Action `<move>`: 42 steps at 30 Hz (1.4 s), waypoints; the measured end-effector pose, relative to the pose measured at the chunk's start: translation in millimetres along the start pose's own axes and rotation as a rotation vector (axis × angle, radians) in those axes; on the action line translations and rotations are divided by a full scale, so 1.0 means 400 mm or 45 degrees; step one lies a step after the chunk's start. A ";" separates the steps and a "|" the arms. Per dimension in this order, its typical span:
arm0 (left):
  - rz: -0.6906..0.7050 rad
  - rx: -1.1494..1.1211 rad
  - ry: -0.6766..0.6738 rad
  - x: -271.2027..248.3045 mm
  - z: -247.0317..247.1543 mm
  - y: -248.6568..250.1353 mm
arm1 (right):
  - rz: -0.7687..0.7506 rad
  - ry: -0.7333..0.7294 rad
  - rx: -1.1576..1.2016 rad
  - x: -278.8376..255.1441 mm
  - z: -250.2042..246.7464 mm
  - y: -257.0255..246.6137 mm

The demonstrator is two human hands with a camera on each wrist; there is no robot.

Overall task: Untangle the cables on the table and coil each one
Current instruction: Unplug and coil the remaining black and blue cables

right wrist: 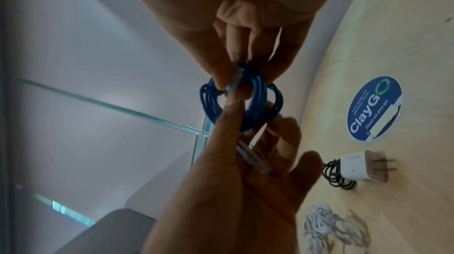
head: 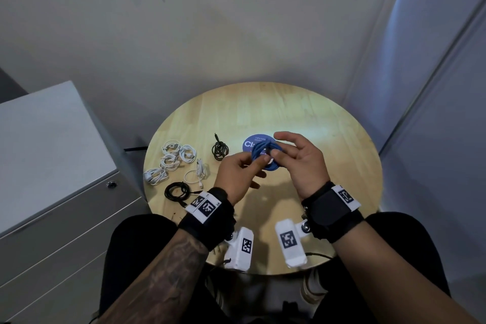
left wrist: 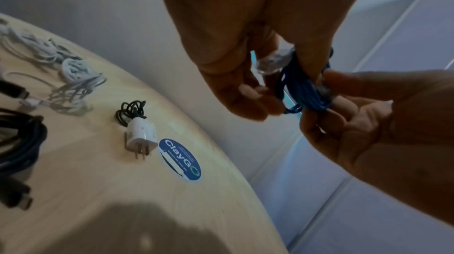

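Observation:
A blue cable (head: 260,156) wound into a small coil is held above the middle of the round wooden table (head: 328,137). My left hand (head: 259,164) pinches the coil from the left, and my right hand (head: 278,151) pinches it from the right, its index finger stretched out above. In the left wrist view the blue coil (left wrist: 303,91) hangs between both hands, with a clear plug (left wrist: 274,62) under my left fingers. In the right wrist view the coil (right wrist: 258,102) has one clear plug (right wrist: 234,81) pinched at its top, and a second clear plug (right wrist: 248,158) lies across my left palm.
Several coiled white cables (head: 171,162) lie at the table's left side. A black cable with a white charger (left wrist: 141,135) sits beside a blue round sticker (left wrist: 180,159). Another black coil (head: 176,191) lies near the front left edge. A grey drawer cabinet (head: 52,155) stands left of the table.

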State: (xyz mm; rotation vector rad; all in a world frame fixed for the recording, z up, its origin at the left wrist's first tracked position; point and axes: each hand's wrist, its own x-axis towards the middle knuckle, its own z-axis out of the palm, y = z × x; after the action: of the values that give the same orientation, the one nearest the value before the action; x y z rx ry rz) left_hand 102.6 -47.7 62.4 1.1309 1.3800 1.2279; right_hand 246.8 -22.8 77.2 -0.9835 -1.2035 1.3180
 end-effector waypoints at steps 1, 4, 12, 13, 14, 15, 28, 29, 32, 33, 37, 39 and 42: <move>-0.045 -0.021 -0.010 0.000 -0.002 0.004 | -0.019 0.018 -0.010 -0.002 0.004 0.001; -0.067 -0.116 0.040 0.004 -0.001 0.018 | -0.077 0.048 -0.119 -0.011 0.015 0.011; 0.019 -0.212 0.274 0.022 0.022 0.049 | 0.043 0.139 -0.177 -0.004 0.034 0.029; -0.014 -0.236 0.288 0.025 0.022 0.048 | 0.031 0.146 -0.151 -0.004 0.034 0.034; -0.044 -0.258 0.288 0.027 0.021 0.045 | 0.015 0.149 -0.135 -0.005 0.034 0.039; -0.065 -0.275 0.277 0.028 0.020 0.042 | 0.011 0.151 -0.119 -0.005 0.034 0.043; -0.284 -0.266 -0.282 0.045 -0.052 0.037 | 0.522 -0.160 0.225 0.017 -0.022 0.049; -0.286 -0.271 -0.308 0.044 -0.053 0.037 | 0.533 -0.214 0.229 0.018 -0.029 0.045; -0.203 -0.091 -0.246 0.042 -0.052 0.034 | 0.408 -0.342 -0.138 0.020 -0.051 0.039; -0.165 0.018 -0.214 0.044 -0.053 0.034 | 0.343 -0.368 -0.291 0.021 -0.057 0.032; -0.057 0.456 -0.342 0.052 -0.054 0.031 | 0.344 -0.280 -0.311 0.061 -0.057 -0.012; -0.059 0.586 -0.467 0.047 -0.040 0.032 | 0.370 -0.362 -0.383 0.080 -0.048 -0.034; -0.029 0.657 -0.532 0.040 -0.026 0.030 | 0.140 -0.473 -0.624 0.090 -0.037 -0.053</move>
State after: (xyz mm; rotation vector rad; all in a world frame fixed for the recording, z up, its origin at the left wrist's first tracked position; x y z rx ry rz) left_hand 90.8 -32.4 73.7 1.6122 1.4057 0.5721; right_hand 260.7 13.6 98.4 -1.1917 -1.8383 1.3586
